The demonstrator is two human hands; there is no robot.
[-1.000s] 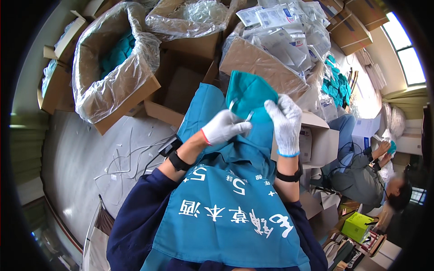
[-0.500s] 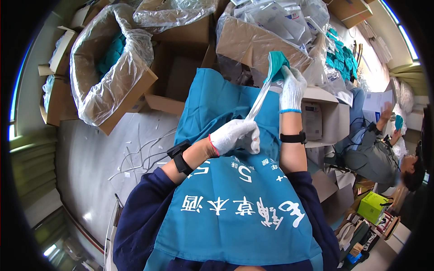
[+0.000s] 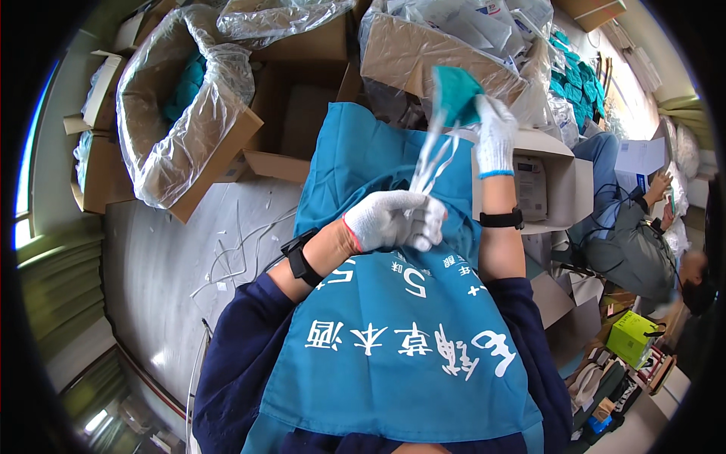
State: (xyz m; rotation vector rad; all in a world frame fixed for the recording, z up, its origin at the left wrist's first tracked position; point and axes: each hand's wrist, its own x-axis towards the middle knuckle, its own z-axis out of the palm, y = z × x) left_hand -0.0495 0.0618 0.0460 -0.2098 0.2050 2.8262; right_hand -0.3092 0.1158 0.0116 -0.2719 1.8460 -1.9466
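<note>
A green face mask with white straps hangs between my two gloved hands, above my lap. My right hand, in a white knit glove with a blue cuff, is closed on the mask's right edge. My left hand, in a white glove with a red cuff, is closed round the lower ends of the straps, nearer my body. Several strap strands run up from it to the mask. Motion blurs the mask and the upper straps. A blue apron with white lettering covers my lap.
A plastic-lined carton at the left holds green pieces. Beside it stands an open carton. A lined carton of packets stands ahead. An open white box lies right of my right hand. Another person sits at the right.
The mask has opened out and swung slightly up and left. Its straps have fanned into separate strands. My right hand has shifted slightly right; my left remains closed on the straps.
</note>
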